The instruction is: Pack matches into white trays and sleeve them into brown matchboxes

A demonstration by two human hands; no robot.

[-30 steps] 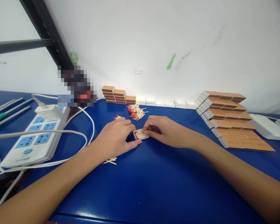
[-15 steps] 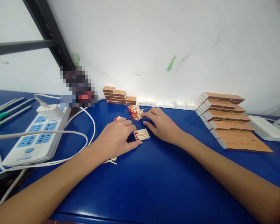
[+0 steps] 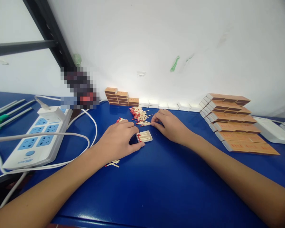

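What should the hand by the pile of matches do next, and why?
Probably carry a small pinch of matches from the pile over to the tray. The right hand has its fingertips on a few at the pile's near edge, the tray lies open close by with matches in it, and the left hand steadies it.

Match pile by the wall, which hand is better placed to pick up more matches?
Right, probably: the right hand has its fingertips on the match pile, while the left hand rests against the small tray of matches, farther from it.
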